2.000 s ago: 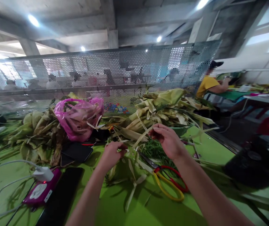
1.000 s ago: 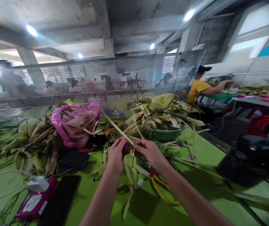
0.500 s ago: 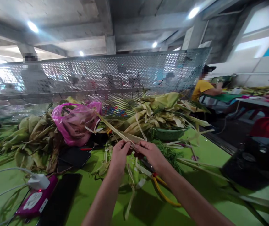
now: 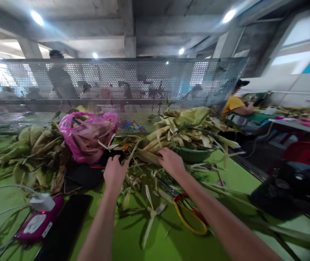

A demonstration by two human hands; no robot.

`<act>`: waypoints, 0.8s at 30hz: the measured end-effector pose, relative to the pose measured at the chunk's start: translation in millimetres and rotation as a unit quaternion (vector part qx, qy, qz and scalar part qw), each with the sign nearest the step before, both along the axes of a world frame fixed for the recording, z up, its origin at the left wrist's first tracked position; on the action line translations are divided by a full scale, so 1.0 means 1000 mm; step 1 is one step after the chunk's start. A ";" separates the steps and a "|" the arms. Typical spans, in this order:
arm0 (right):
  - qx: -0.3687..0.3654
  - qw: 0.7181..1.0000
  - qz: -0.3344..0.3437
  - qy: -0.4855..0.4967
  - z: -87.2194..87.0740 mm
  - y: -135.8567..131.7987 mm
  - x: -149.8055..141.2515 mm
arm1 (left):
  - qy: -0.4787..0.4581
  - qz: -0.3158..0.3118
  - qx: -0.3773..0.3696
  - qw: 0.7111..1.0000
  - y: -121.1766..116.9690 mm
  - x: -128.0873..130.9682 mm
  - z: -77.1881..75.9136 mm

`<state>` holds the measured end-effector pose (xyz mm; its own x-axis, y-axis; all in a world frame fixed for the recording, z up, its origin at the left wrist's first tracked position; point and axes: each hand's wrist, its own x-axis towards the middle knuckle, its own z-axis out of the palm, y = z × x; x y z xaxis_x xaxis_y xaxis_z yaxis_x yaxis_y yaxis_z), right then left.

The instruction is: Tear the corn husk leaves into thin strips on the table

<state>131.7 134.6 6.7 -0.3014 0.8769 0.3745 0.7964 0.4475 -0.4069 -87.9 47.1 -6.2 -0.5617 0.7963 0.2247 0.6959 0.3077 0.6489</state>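
Head view, with the gap between the two hands taken as the middle of the dial: the left hand (image 4: 114, 172) was at nine o'clock, its fingers bent and the thumb just beside a narrow husk strip (image 4: 134, 150) that slanted up toward twelve. The right hand (image 4: 172, 161) was at three o'clock, palm down, fingers curled, the tips at the end of a broad husk (image 4: 146, 156) lying between the hands. The tips were small and soft in the view, so I could not tell whether either hand was gripping its piece.

A knotted husk piece (image 4: 152, 214) lay at six o'clock on the green tabletop (image 4: 133, 243). Scissors (image 4: 181, 198) with red and yellow handles lay between four and five, partly under the right forearm. At ten o'clock sat a pink plastic bag (image 4: 88, 139) of husks, with a loose husk bunch (image 4: 39, 154) at nine. At two o'clock a large husk heap (image 4: 184, 125) spread over a green basket (image 4: 194, 155). Toward eight were a purple power unit (image 4: 35, 226) with a white plug (image 4: 43, 202), and a long black slab (image 4: 65, 224) just beside it. A perforated screen (image 4: 144, 78) stood at twelve; a person in yellow (image 4: 232, 105) sat well apart, at two.
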 end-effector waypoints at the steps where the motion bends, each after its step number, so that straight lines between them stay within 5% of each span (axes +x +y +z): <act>1: 0.005 1.000 -0.011 -0.006 -0.003 0.002 -0.006 | 0.019 -0.001 0.011 1.000 0.000 0.002 0.001; 5: 0.012 0.999 -0.038 0.007 0.004 0.008 -0.009 | -0.006 -0.054 0.069 0.996 0.004 0.010 0.002; 8: -0.001 0.998 -0.034 0.048 0.019 0.005 0.002 | -0.116 -0.125 0.116 0.978 0.008 0.021 0.001; 12: -0.067 0.990 0.026 0.119 0.024 -0.014 0.006 | -0.323 -0.266 0.150 0.896 0.007 0.046 -0.001; 15: -0.119 0.974 0.070 0.178 0.016 -0.033 -0.001 | -0.404 -0.291 0.179 0.849 0.007 0.063 -0.003; 17: -0.172 0.941 0.098 0.274 0.012 -0.043 -0.005 | -0.430 -0.274 0.198 0.837 0.008 0.067 -0.005; 21: -0.305 0.804 0.134 0.492 0.009 -0.051 -0.011 | -0.470 -0.259 0.189 0.822 0.012 0.066 -0.010; 24: -0.355 0.737 0.145 0.557 0.007 -0.051 -0.014 | -0.494 -0.271 0.177 0.807 0.010 0.065 -0.008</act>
